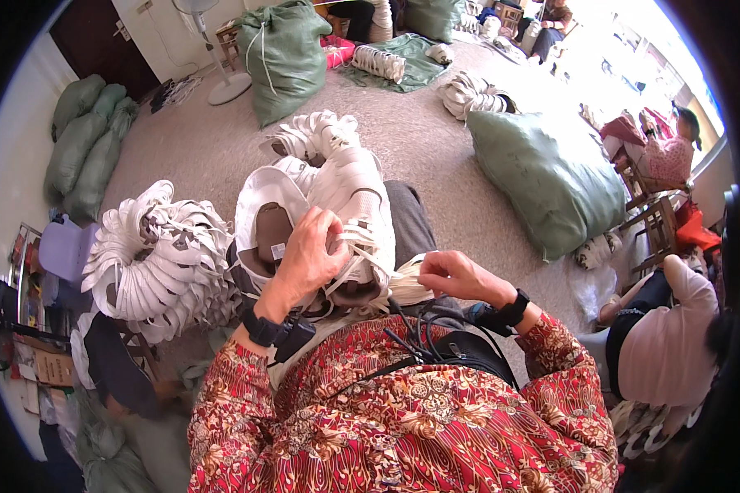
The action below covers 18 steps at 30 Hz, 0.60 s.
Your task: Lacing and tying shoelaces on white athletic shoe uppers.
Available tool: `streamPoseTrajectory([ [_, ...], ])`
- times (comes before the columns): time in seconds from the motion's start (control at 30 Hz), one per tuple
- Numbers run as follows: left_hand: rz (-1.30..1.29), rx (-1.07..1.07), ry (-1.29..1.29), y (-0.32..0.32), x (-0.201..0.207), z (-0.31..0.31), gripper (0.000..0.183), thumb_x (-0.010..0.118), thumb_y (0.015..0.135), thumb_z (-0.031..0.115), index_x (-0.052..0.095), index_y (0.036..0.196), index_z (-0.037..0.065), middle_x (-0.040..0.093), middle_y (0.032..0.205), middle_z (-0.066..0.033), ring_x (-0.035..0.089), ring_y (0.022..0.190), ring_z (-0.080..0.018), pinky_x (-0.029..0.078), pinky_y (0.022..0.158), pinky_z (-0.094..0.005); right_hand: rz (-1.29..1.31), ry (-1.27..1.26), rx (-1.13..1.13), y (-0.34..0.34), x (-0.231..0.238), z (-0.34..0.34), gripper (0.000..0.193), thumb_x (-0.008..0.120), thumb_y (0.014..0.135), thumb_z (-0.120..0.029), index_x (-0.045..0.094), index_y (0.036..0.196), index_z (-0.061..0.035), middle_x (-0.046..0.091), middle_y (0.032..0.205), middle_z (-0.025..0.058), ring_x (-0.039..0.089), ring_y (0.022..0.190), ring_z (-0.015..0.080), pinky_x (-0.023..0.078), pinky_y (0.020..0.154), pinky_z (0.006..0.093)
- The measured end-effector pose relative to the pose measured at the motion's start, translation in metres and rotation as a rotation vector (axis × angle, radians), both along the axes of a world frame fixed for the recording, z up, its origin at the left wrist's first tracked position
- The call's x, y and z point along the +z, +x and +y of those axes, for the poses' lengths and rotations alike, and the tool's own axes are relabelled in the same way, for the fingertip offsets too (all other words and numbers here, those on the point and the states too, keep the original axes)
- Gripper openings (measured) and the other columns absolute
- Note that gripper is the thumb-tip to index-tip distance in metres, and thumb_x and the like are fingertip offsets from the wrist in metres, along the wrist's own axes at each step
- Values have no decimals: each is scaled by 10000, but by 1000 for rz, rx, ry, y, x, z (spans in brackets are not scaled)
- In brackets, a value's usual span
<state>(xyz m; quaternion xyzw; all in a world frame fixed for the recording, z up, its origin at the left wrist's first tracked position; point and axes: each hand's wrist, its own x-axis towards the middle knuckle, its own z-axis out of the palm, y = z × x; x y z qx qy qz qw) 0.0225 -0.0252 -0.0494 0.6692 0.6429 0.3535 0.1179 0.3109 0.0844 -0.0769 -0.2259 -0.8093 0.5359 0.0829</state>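
Note:
White shoe uppers (345, 181), strung together in a row, lie across my lap with laces through their eyelets. The nearest open upper (259, 197) shows a brown lining with a small white label inside. My left hand (311, 253) is closed in a pinch at the eyelet edge beside the laces (360, 234); what its fingertips grip is hidden. To the right, my right hand (462, 275) has its fingers pinched together at the end of a bundle of cream shoelaces (409, 285) lying over my thigh.
A coiled stack of white uppers (160, 259) stands at my left. Stuffed green sacks (547, 181) lie ahead right, with another sack (284, 62) ahead. A standing fan (228, 88) is behind. Co-workers sit on the right, one in pale pink (666, 337) close by.

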Motion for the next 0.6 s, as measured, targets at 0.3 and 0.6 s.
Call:
streamPoseTrajectory([
  [0.3, 211, 84, 298, 26, -2, -39, 351, 775, 772, 64, 595, 1073, 34, 582, 1054, -134, 574, 998, -335, 462, 902, -424, 34, 63, 120, -29, -1, 11, 204, 614, 978, -178, 692, 972, 10, 669, 758, 46, 608, 652, 87, 516, 590, 286],
  [0.6, 187, 173, 234, 24, -22, -57, 309, 788, 766, 73, 616, 1021, 46, 575, 964, -101, 572, 916, -297, 450, 841, -413, 41, 47, -65, -42, -3, 25, 207, 649, 937, -172, 664, 1012, 21, 692, 835, 100, 653, 733, 156, 529, 688, 331],
])
